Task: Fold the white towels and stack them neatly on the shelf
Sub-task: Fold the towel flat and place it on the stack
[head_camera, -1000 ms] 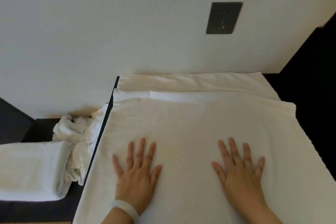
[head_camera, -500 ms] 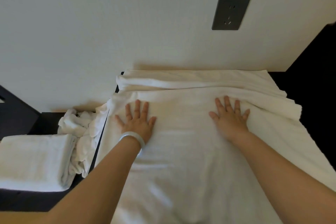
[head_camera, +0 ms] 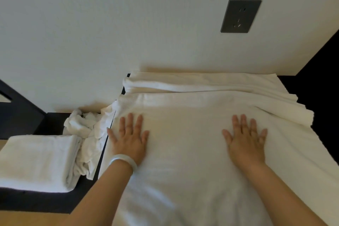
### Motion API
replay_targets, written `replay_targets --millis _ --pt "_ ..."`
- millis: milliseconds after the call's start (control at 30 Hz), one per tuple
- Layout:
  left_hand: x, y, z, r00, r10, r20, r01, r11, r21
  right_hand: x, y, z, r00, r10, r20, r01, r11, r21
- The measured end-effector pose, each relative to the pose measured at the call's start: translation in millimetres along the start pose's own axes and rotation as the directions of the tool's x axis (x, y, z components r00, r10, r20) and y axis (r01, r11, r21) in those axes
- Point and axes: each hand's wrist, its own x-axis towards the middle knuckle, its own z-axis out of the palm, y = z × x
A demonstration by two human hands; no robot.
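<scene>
White spread towel (head_camera: 192,185) lies flat, far edge bunched in ridges along wall (head_camera: 110,24), right edge apparently overhanging. At left, folded towel (head_camera: 36,159) on dark shelf (head_camera: 36,202), crumpled towel (head_camera: 84,128) just behind. On spread towel, left hand (head_camera: 130,139) and right hand (head_camera: 245,143) flat, well apart, fingers straight, slightly splayed

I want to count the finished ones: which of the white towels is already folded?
The folded towel at the left, a flat rectangle. The crumpled towel beside it is a heap; the large towel lies spread under the left hand and right hand.
</scene>
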Motion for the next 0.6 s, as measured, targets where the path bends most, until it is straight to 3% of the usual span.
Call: replay_targets --millis 33,100,200,367,600 --pt "-6.3 11.4 -1.1 1.0 -0.009 -0.002 0.009 0.999 -0.032 -5.7 -9.7 -3.3 0.999 -0.022 -0.023 0.023 1.0 0.016" --pt "-34.3 42.7 6.5 0.991 0.11 -0.077 -0.114 0.992 -0.051 -26.7 -35.2 0.5 0.977 -0.181 -0.116 0.189 0.98 0.066" --pt "-80.4 66.0 27.3 0.938 0.338 -0.077 -0.338 0.941 0.014 -62.1 -53.1 19.1 0.938 -0.344 -0.032 0.345 0.938 0.026" --pt "-64.3 11.6 32.3 0.97 0.219 -0.108 -0.217 0.976 0.026 -57.8 6.8 17.6 0.996 -0.092 0.0 0.092 0.995 -0.027" --pt "1.6 18.6 2.7 0.986 0.156 -0.055 -0.156 0.988 0.002 0.5 -2.5 2.4 0.998 -0.039 0.041 0.039 0.999 -0.002"
